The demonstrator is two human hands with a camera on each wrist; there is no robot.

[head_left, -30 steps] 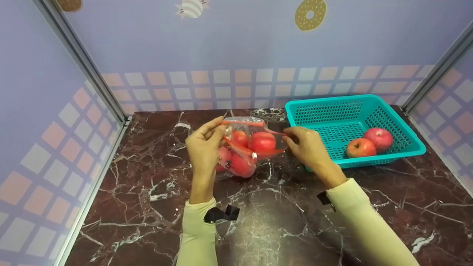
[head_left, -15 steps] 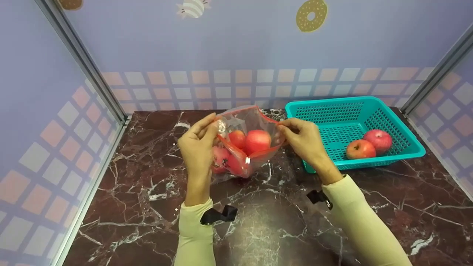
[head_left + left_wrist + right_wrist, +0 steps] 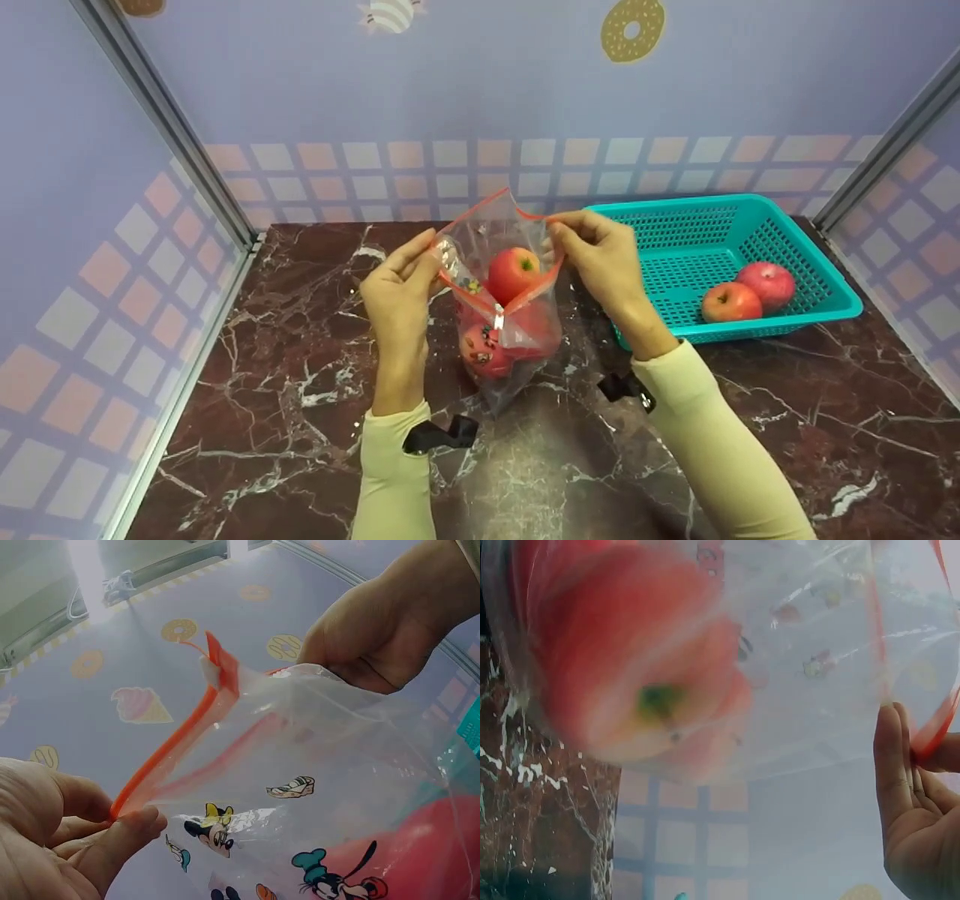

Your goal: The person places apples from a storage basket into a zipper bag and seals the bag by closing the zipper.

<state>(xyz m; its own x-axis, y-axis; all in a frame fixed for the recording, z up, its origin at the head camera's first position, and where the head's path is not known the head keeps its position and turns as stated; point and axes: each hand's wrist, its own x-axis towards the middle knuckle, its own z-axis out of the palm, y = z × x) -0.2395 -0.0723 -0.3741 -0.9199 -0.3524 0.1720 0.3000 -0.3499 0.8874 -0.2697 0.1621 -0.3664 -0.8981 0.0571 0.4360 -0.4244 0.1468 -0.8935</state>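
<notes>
Between the two hands hangs a clear zip bag (image 3: 480, 225) with an orange-red rim, its mouth spread wide. Several red apples (image 3: 514, 274) are inside it, one near the top with its stem end showing. My left hand (image 3: 399, 296) pinches the left corner of the rim between thumb and fingers. On the other side my right hand (image 3: 604, 259) pinches the right corner. A white zip slider (image 3: 499, 318) sits at the front of the rim. Cartoon figures (image 3: 212, 829) are printed on the bag, as the left wrist view shows.
A turquoise plastic basket (image 3: 679, 277) stands to the right, close to the right hand. Two apples (image 3: 765, 285) lie in its front right part. The dark marble-patterned table (image 3: 300, 450) ends at a lilac back wall (image 3: 487, 90), with side walls left and right.
Both hands have kept hold of the rim while the bag has been raised and tipped more upright. The right hand moved up and left, and the apples settled toward the bag's bottom.
</notes>
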